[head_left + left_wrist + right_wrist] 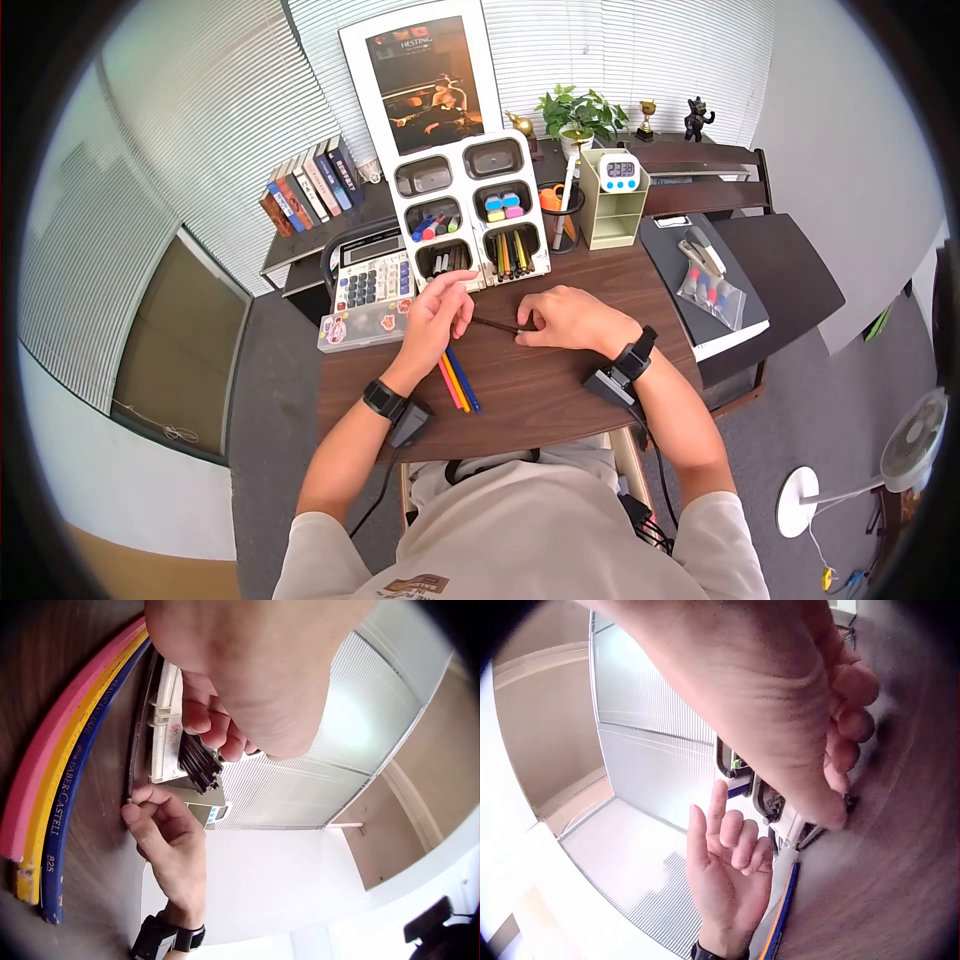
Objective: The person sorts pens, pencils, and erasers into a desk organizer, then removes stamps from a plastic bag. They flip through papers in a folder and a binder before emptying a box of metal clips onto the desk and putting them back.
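The brown wood-grain table [540, 390] is carrying a pink pencil [45, 750], a yellow pencil [457, 385] and a blue pencil [75, 766] — all lying side by side — and a dark pencil [495, 325]. Behind, a white organizer [476, 215] is standing; a calculator [375, 283] and stickered case [362, 328] are lying leftward — a green holder [612, 232] is standing rightward.
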Demonstrator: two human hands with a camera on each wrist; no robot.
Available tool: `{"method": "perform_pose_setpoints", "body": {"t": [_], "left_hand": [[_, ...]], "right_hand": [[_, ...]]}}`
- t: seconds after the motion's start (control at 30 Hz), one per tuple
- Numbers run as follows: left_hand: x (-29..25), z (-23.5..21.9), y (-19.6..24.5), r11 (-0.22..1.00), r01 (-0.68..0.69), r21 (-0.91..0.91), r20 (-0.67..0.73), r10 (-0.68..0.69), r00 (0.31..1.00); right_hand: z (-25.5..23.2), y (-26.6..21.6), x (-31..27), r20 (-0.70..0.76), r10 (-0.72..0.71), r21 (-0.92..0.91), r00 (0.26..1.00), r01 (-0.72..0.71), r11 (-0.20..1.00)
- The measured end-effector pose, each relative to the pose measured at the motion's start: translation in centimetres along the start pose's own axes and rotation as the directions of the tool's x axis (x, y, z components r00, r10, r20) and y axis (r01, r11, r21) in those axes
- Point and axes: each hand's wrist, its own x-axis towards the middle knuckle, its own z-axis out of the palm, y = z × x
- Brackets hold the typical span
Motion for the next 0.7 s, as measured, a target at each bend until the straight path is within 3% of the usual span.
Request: {"method": "perform_pose_setpoints", "body": {"t": [0.23, 0.37, 0.43, 0.5, 0.57, 0.63, 0.67, 0.7], "left_hand": [[0.0, 0.2, 0.1, 0.999, 0.022, 0.031, -0.034, -0.021, 0.999], [-0.1, 0.0, 0.4, 0.999, 0.035, 0.040, -0.031, -0.034, 0.999], [-0.3, 0.1, 0.9, 0.990, 0.130, 0.061, -0.016, -0.129, 0.991], [-0.3, -0.1, 0.6, 0.992, 0.115, 0.054, 0.000, -0.116, 0.993], [-0.3, -0.1, 0.5, 0.994, 0.098, 0.045, 0.013, -0.099, 0.995], [-0.3, 0.0, 0.7, 0.993, 0.114, 0.024, 0.001, -0.114, 0.993], [-0.3, 0.1, 0.7, 0.994, 0.107, 0.019, -0.010, -0.107, 0.994], [-0.3, 0.1, 0.6, 0.994, 0.106, 0.007, -0.001, -0.106, 0.994]], "right_hand": [[-0.1, 0.7, 0.0, 0.004, -0.025, -0.036, 1.000, 0.025, 0.999], [-0.4, 0.0, 0.3, -0.144, -0.105, 0.100, 0.984, 0.120, 0.988], [-0.5, -0.5, 0.3, -0.212, -0.116, 0.159, 0.970, 0.151, 0.976], [-0.6, -0.8, 0.2, -0.390, -0.167, 0.211, 0.906, 0.264, 0.941], [-0.9, -1.4, -0.2, -0.436, -0.201, 0.201, 0.877, 0.313, 0.928], [-1.8, -2.7, -0.7, -0.351, -0.021, 0.530, 0.936, 0.217, 0.820], [-1.9, -2.8, -0.8, -0.346, -0.032, 0.523, 0.938, 0.221, 0.823], [-2.0, -2.7, -1.0, -0.305, -0.056, 0.633, 0.951, 0.246, 0.734]]}}
